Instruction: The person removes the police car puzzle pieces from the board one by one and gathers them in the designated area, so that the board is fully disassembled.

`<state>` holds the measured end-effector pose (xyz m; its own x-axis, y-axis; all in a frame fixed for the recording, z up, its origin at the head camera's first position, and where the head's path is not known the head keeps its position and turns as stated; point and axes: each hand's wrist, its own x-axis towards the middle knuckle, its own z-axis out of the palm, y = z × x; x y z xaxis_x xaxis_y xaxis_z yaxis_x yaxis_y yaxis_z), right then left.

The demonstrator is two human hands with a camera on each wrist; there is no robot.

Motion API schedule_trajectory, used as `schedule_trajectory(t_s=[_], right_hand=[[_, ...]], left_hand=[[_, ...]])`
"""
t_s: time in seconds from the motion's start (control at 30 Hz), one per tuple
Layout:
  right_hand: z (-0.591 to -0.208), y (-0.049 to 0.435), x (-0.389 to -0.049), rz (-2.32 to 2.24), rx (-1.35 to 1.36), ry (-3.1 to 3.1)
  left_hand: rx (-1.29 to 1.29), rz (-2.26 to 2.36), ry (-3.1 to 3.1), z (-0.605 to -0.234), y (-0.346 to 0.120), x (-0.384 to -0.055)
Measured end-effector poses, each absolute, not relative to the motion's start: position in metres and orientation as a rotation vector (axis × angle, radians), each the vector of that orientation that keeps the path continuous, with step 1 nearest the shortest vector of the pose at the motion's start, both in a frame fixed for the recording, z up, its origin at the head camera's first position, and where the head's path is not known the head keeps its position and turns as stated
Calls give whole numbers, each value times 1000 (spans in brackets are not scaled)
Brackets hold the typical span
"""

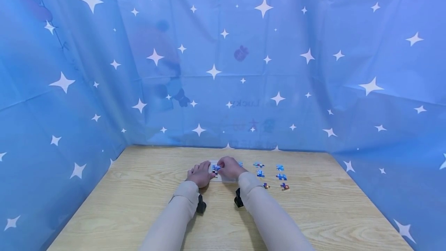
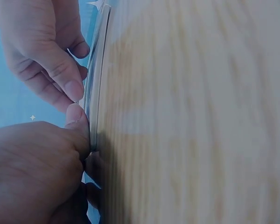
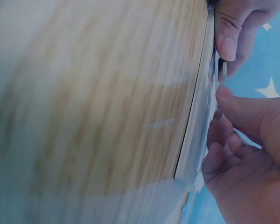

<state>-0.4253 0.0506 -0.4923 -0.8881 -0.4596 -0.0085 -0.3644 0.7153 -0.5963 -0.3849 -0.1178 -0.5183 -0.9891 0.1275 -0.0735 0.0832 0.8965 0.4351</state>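
Observation:
A shallow white puzzle tray [image 1: 228, 179] lies on the wooden table between both hands, with blue printed pieces [image 1: 215, 174] in its left part. My left hand [image 1: 200, 174] rests at the tray's left side, fingers extended on the table and thumb [image 2: 75, 116] over the tray's edge. Over the tray, my right hand [image 1: 230, 168] pinches a thin puzzle piece [image 3: 224, 72] with thumb and fingertips. In the right wrist view that piece appears edge-on, close to the left thumb. The right hand hides much of the tray in the head view.
To the right lie several loose jigsaw pieces, among them a blue one [image 1: 281, 176], a white-and-blue one [image 1: 260, 173] and a dark, multicoloured one [image 1: 284, 186]. Black wrist cameras [image 1: 201, 204] hang under both sleeves. A blue star-patterned curtain [image 1: 216, 119] encloses the table's back and sides.

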Motion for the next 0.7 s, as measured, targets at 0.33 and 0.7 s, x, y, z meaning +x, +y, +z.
schedule_trajectory(t_s=[0.33,0.7], right_hand=[[-487,61,-424,-950,-596,2784],[-492,75,-424,-955,-600,2787]], left_hand=[[151,676,2967,-512,-116,-380],[133,654,2971,-515,-114,-382]])
